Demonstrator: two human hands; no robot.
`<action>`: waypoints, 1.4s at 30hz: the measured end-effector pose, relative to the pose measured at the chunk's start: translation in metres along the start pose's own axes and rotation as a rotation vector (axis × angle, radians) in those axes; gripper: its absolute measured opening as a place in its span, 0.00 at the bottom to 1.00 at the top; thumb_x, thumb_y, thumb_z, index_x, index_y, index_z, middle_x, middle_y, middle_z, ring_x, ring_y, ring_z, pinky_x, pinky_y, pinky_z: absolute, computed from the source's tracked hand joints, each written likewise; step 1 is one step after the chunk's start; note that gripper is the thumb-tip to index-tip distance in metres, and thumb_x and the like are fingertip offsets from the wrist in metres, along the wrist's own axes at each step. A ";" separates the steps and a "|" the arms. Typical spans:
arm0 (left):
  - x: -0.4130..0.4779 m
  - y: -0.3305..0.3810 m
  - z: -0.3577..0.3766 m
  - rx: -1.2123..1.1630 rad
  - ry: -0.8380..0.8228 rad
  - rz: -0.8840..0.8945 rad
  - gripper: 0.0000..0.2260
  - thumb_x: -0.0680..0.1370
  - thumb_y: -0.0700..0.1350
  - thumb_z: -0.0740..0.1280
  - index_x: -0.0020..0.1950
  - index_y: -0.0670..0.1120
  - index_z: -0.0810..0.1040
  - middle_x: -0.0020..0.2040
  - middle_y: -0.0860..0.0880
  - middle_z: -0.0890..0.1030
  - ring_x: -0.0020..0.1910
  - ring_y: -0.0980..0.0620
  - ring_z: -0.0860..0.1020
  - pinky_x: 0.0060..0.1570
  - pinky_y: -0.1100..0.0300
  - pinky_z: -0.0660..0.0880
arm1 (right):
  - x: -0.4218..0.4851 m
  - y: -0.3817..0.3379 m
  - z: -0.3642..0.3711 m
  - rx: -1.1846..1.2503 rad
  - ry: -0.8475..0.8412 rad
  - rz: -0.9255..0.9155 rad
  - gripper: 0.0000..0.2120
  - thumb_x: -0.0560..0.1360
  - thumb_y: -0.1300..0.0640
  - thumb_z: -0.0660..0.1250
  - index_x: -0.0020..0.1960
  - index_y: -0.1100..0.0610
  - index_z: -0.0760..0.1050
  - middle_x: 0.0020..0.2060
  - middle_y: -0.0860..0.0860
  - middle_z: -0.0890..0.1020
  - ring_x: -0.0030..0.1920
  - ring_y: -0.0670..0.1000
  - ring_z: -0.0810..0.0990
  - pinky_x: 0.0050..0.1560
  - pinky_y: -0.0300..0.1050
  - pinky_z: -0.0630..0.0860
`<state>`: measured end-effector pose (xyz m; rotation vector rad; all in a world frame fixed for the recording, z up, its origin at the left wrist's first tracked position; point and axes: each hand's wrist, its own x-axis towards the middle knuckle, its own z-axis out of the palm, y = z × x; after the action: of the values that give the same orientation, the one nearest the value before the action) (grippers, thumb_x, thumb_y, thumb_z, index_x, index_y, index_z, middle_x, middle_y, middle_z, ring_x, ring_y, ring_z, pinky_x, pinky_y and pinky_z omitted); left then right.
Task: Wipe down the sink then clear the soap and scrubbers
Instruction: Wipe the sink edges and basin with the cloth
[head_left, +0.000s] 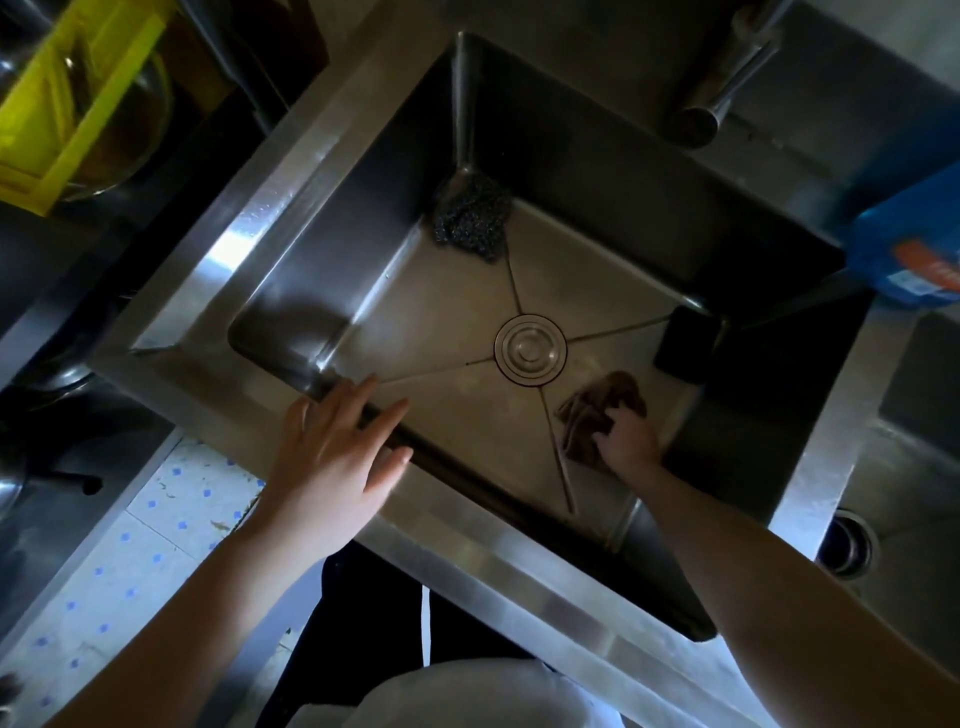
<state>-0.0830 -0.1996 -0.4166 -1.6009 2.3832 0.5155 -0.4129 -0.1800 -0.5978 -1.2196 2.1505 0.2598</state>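
Observation:
A steel sink (291, 171) fills the middle of the head view, with a round drain cover (530, 349) in its floor. My right hand (626, 439) is down in the basin, shut on a brown cloth (597, 410) pressed on the floor just right of the drain. My left hand (337, 452) lies flat and open on the sink's near rim. A dark steel-wool scrubber (471, 215) sits in the far corner. A black sponge (688, 345) leans in the right corner. A blue soap container (914, 244) stands on the right rim.
The faucet spout (727, 78) juts over the far rim. A second basin with an open drain (847, 545) lies to the right. A yellow rack with a glass bowl (78, 104) stands at the upper left. Tiled floor (156, 519) shows at the lower left.

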 end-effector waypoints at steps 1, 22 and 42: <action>0.000 0.002 0.000 -0.004 -0.006 -0.001 0.23 0.75 0.55 0.56 0.62 0.45 0.78 0.66 0.39 0.73 0.63 0.38 0.73 0.58 0.39 0.68 | -0.007 -0.003 0.003 -0.005 -0.022 -0.030 0.16 0.75 0.58 0.67 0.61 0.59 0.76 0.61 0.58 0.78 0.61 0.59 0.75 0.60 0.46 0.71; -0.009 0.009 0.011 0.065 0.034 0.077 0.20 0.76 0.55 0.58 0.60 0.46 0.78 0.66 0.41 0.72 0.63 0.41 0.72 0.58 0.43 0.66 | -0.014 0.025 -0.005 -0.394 0.036 0.064 0.15 0.79 0.62 0.53 0.64 0.55 0.69 0.64 0.58 0.70 0.59 0.60 0.77 0.58 0.52 0.73; -0.018 -0.032 -0.001 -0.063 0.096 -0.064 0.22 0.76 0.55 0.55 0.59 0.45 0.79 0.66 0.39 0.73 0.63 0.39 0.73 0.59 0.40 0.68 | -0.052 -0.021 0.041 -0.483 -0.394 -0.544 0.17 0.76 0.64 0.60 0.65 0.58 0.66 0.66 0.60 0.65 0.56 0.61 0.77 0.58 0.52 0.74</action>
<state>-0.0468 -0.1959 -0.4139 -1.7604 2.3971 0.5171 -0.3588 -0.1367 -0.5943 -1.7929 1.3916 0.7354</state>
